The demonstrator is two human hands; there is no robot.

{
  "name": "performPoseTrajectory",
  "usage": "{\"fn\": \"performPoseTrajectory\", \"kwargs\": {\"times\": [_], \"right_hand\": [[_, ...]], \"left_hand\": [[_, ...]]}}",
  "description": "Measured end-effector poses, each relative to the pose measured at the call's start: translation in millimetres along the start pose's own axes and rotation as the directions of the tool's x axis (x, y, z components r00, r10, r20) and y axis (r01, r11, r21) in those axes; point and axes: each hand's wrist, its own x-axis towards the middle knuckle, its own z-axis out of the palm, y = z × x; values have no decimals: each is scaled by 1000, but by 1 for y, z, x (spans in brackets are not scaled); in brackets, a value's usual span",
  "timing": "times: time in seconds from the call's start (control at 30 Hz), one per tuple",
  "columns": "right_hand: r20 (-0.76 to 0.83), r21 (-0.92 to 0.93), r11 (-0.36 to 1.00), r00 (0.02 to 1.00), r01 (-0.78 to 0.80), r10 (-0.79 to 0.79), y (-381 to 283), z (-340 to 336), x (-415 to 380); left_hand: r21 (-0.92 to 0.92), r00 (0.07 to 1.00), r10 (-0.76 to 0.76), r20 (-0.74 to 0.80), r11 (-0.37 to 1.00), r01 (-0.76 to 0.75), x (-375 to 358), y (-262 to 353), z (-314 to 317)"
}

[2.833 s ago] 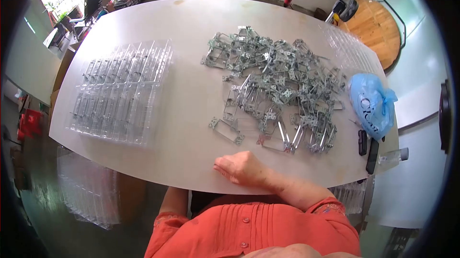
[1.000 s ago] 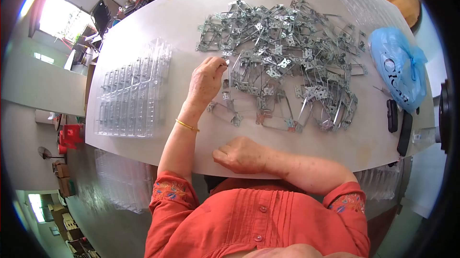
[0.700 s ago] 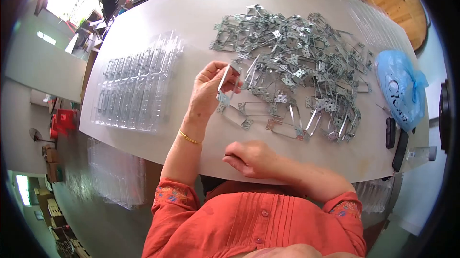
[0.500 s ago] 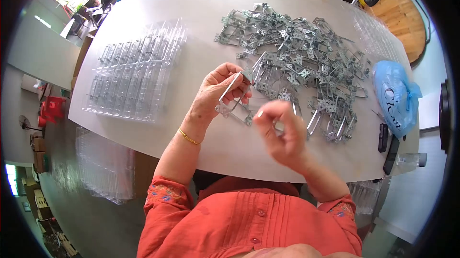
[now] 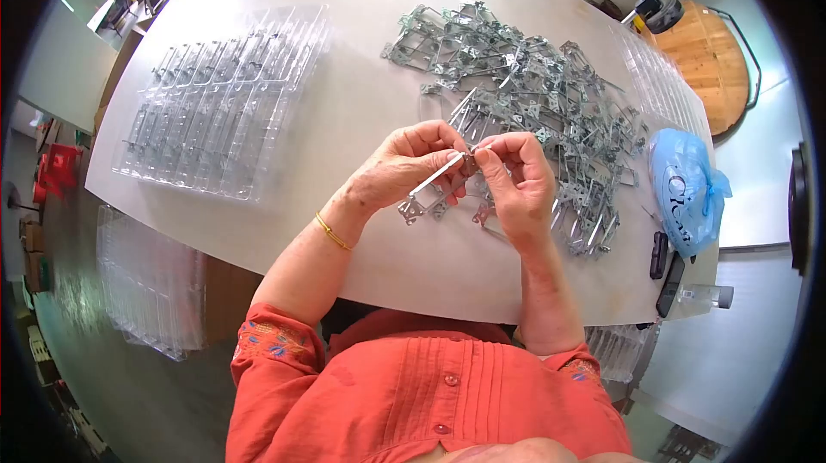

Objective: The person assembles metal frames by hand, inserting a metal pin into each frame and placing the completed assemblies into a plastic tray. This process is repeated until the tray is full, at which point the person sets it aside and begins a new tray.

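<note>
A thin metal bracket (image 5: 411, 211), with a pale straight bar and punched end plates, is pinched between the thumb and fingers of my left hand (image 5: 404, 160). Closed at the bracket's upper end is my right hand (image 5: 521, 192), thumb against forefinger, almost touching the left fingertips. The fingers cover the spot where both hands meet, so any small part there cannot be made out. Just beyond my hands spreads a tangled heap of similar metal brackets (image 5: 551, 89).
Left on the table (image 5: 361, 58) sits a clear plastic tray (image 5: 215, 106) holding metal parts in its slots. Clear trays (image 5: 151, 282) are stacked below the left edge. To the right are a blue plastic bag (image 5: 686, 192), a black object (image 5: 669, 287) and a clear bottle (image 5: 705, 295).
My right hand has come up and inward from beside the bracket to its upper end, where it now pinches. My left hand keeps its hold. The camera view has shifted slightly.
</note>
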Motion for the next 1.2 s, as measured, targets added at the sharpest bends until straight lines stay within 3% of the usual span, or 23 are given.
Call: {"fn": "performPoseTrajectory", "kwargs": {"times": [0.17,0.2,0.23,0.37,0.53,0.6,0.67,0.73,0.87,0.93,0.97,1.07,1.13,1.2], "right_hand": [[29,118,993,999,-22,19,3,-5,-9],[38,214,975,998,-61,55,2,-7,-10],[48,306,947,995,-99,89,1,-8,-11],[30,396,915,997,-78,72,-1,-15,-11],[20,250,966,997,-72,70,-1,-17,-10],[13,229,970,997,-77,76,-1,-16,-10],[6,207,975,997,-79,80,4,-16,-10],[-75,5,992,990,122,-121,13,-21,-7],[-173,-37,996,981,83,-88,10,-29,-9],[-238,142,989,971,44,-9,6,-26,-12],[-236,143,989,972,44,-9,4,-23,-13],[-275,39,994,958,101,-86,3,-17,-14],[-197,-78,965,945,250,-261,6,-17,-13],[-173,-138,948,935,287,-309,6,-18,-11]], "left_hand": [[-42,996,-80,48,996,82,-1,-1,3],[-40,995,-88,48,995,90,-1,1,7],[-49,994,-104,31,993,105,-1,4,12],[-121,990,-143,-9,983,141,-3,7,14],[-247,971,-186,148,944,218,0,-1,-1],[-119,964,-204,171,967,225,-1,-1,-1],[-110,967,-207,147,968,224,-1,-1,1],[-101,970,-210,121,970,222,0,1,3],[-110,980,-193,47,974,197,1,3,4],[-119,981,-192,40,973,195,1,4,3],[-104,978,-205,39,973,208,0,5,4],[-100,974,-219,54,970,224,0,4,4],[-112,974,-216,71,968,223,2,3,3],[-116,975,-210,78,969,218,1,2,0]]}}
